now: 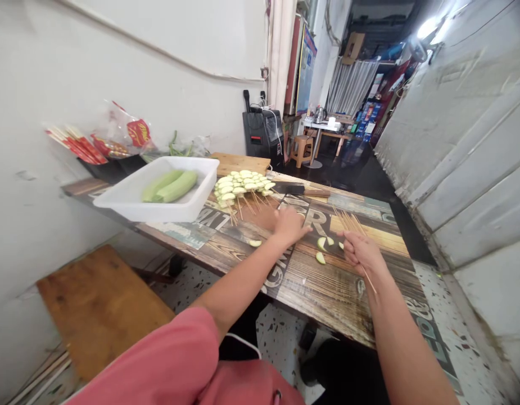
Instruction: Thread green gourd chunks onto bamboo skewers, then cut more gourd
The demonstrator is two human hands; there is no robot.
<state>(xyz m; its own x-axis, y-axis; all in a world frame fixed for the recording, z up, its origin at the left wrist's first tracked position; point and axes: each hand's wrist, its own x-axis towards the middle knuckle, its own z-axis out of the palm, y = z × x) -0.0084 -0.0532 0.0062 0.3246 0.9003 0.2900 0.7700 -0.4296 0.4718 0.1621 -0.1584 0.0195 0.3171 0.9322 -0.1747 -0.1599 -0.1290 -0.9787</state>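
Note:
My left hand (290,224) reaches low over the middle of the table, thumb stretched out to the right and nothing visible in its grasp. Just beyond it lies a pile of skewered pale green slices (243,185), their sticks pointing toward me. My right hand (361,252) is closed around a thin wooden skewer (370,281), whose end pokes out below the palm. Behind that hand, more bare skewers (348,218) fan out; whether they touch the fingers I cannot tell. Several loose slices (321,257) lie between the hands, and a single slice (255,243) is left of my left forearm.
A white plastic tub (158,211) holds pale green squash (175,185) at the left. A cleaver (289,188) and a wooden board (238,162) lie toward the back. Packaged chopsticks (76,145) stand by the wall. A wooden stool (105,309) is below left.

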